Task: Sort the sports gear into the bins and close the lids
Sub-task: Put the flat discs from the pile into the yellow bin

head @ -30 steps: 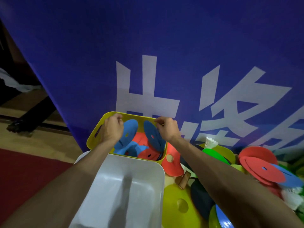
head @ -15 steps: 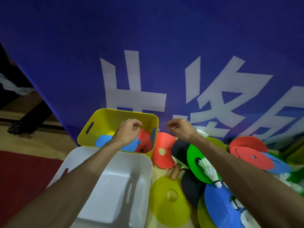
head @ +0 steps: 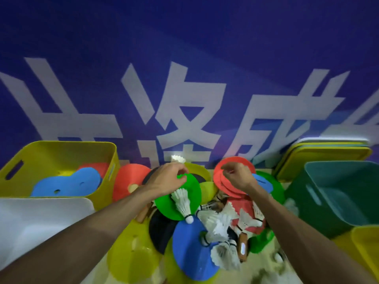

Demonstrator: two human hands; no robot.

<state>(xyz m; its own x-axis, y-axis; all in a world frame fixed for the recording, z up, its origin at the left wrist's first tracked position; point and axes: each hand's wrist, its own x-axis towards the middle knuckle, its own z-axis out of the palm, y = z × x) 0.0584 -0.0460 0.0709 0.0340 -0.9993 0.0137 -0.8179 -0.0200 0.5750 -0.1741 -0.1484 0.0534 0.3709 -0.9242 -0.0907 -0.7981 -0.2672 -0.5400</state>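
A pile of gear lies on the floor between the bins: flat colored discs, white shuttlecocks (head: 221, 224) and paddles. My left hand (head: 168, 178) is over the pile's left side and pinches the top edge of a green disc (head: 193, 187); a shuttlecock lies on that disc. My right hand (head: 238, 175) pinches a red disc (head: 227, 188) stacked on another red one. The yellow bin (head: 61, 143) at left holds blue and red discs. In front of it stands the white bin (head: 41, 218). The green bin (head: 328, 193) stands at right.
A blue banner with white characters rises right behind the pile. Stacked lids (head: 320, 154) lean against it at the right. Another yellow bin (head: 367, 242) shows at the lower right corner. A red disc (head: 131, 177) leans on the yellow bin; a blue disc (head: 190, 253) lies near me.
My view has swung right from the yellow bin to the pile. Both hands left the yellow bin and moved right, onto the green and red discs.
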